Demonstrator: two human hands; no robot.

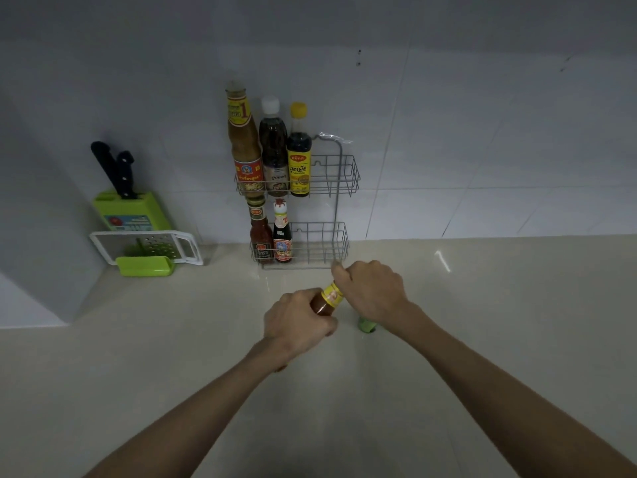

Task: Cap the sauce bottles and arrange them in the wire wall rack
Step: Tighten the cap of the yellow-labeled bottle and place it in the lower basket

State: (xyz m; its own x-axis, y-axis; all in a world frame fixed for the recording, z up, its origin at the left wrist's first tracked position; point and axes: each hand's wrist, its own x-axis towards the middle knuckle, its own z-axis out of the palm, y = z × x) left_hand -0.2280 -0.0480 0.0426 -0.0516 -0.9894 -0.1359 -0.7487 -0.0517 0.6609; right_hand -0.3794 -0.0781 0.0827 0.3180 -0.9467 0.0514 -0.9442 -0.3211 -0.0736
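- While left hand point(299, 322) grips the sauce bottle point(325, 301) above the desk point(172, 357), right hand point(370, 291) closes over its top: capping step.
- Next: seat it in wire wall rack point(322, 243), lower right.

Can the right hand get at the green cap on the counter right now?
Probably not yet: the right hand is closed over the top of the bottle, and the green cap sits just beneath its wrist.

Three bottles point(272, 150) in the rack's point(339, 188) upper basket, two point(272, 236) below.
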